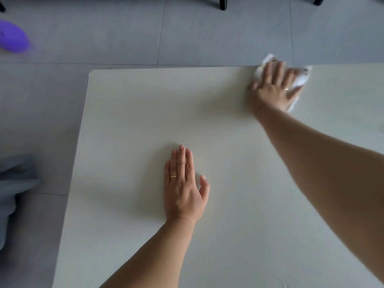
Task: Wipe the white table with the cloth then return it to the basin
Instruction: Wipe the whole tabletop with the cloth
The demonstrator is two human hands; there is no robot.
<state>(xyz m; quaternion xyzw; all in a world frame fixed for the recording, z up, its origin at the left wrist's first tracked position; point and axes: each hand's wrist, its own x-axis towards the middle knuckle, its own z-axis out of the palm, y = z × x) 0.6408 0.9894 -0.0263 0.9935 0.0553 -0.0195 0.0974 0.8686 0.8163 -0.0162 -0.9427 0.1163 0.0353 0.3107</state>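
The white table [128, 113] fills most of the view, its far edge and far left corner visible. My right hand [274, 86] presses flat on a white cloth [302, 79] at the table's far edge, fingers spread over it; the cloth bunches out beyond the fingertips and slightly over the edge. The hand and cloth are blurred. My left hand [184, 186] lies palm down on the table nearer to me, fingers together and thumb out, holding nothing; it wears a gold ring. No basin is in view.
Grey tiled floor [124, 32] surrounds the table. A purple object [13, 36] lies on the floor at the far left. Grey fabric [14, 183] shows at the left edge. Black furniture legs [222, 3] stand at the top.
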